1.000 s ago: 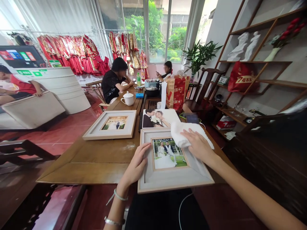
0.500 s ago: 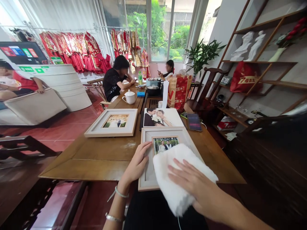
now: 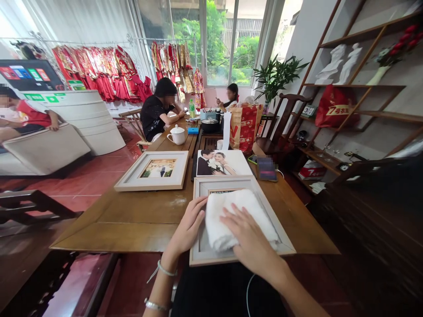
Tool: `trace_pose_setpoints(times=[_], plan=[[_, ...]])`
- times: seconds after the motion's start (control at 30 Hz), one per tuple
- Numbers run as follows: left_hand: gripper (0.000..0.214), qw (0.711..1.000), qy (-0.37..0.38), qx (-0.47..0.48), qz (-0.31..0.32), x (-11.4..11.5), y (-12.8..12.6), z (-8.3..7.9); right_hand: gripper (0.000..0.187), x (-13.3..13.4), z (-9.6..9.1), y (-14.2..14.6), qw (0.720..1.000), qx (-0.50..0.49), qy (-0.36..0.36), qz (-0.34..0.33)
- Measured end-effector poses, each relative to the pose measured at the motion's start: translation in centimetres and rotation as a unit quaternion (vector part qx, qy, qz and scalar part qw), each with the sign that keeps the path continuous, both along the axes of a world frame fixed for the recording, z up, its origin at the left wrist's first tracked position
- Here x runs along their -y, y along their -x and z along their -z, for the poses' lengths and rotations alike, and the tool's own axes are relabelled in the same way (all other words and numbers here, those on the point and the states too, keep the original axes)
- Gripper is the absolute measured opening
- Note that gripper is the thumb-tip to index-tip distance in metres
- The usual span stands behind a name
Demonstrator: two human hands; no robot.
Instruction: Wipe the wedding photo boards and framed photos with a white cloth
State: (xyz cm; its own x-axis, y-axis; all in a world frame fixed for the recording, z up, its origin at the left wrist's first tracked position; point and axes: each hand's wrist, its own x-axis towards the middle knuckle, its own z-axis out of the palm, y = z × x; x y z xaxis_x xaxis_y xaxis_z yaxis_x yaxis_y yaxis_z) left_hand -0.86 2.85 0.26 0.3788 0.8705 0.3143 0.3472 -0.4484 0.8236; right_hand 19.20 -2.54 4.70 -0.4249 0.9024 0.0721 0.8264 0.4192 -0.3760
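A pale picture frame (image 3: 279, 235) lies flat at the near edge of the wooden table (image 3: 142, 220). A folded white cloth (image 3: 220, 213) covers its photo. My right hand (image 3: 249, 240) lies flat on the cloth with fingers spread, pressing it onto the frame. My left hand (image 3: 190, 224) rests on the frame's left edge, fingers curved against it, holding it steady. A second framed photo (image 3: 153, 171) lies further up the table on the left. An unframed wedding print (image 3: 221, 163) sits just beyond the near frame.
A phone (image 3: 267, 169) lies right of the print. Further along the table are a white teapot (image 3: 177, 135), a dark pot (image 3: 210, 125) and a red bag (image 3: 243, 127). Two people sit at the far end. Wooden shelves stand on the right, red garments hang at the back.
My right hand has swept the cloth from the frame's upper right corner down towards me, then back left over the middle of the photo. The left hand has stayed on the frame's edge.
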Motion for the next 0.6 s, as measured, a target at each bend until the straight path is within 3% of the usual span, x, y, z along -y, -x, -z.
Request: trace_pose_setpoints(times=[0.1, 0.23, 0.4, 0.6], plan=[[0.040, 1.000, 0.011, 0.006, -0.010, 0.1, -0.1, -0.1, 0.084, 1.6, -0.5, 0.4, 0.993, -0.060, 0.033, -0.096], [0.039, 1.000, -0.001, -0.008, -0.007, 0.0, 0.0, 0.1, 0.077, 2.7, -2.2, -3.5, 0.981, -0.058, 0.096, -0.160], [0.039, 0.999, -0.020, -0.010, 0.025, -0.2, 0.3, 0.2, 0.072, 0.8, -2.4, -8.1, 0.995, 0.028, 0.092, -0.029], [0.038, 0.999, -0.025, -0.015, 0.034, -0.2, 0.4, -0.2, 0.069, -5.2, 0.2, -8.1, 0.993, 0.036, -0.069, 0.090]])
